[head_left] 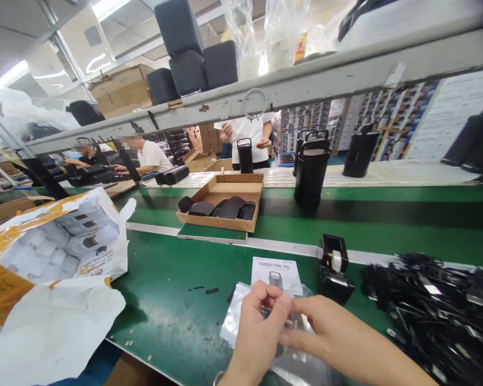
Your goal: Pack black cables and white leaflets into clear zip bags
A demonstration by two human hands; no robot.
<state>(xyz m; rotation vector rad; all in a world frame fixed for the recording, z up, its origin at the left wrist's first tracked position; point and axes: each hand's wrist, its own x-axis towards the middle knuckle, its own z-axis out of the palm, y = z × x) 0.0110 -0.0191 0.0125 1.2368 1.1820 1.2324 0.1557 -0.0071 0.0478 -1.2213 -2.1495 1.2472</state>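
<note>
Clear plastic bag (pixel 308 365): left hand (pixel 261 326) and right hand (pixel 326 324) seem to pinch it, fingers (pixel 306 306) narrow; I'd pull only lightly, lest it tear.

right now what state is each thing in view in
Left hand, fingers curled
Right hand, fingers partly bent
Plastic bags, partly hidden by the hands
Booklet, face up, partly covered
Tape dispenser, roll loaded
Cables, tangled heap
Cardboard box, open, holding black pieces
Sack, open
Nearest black speaker, upright
</note>
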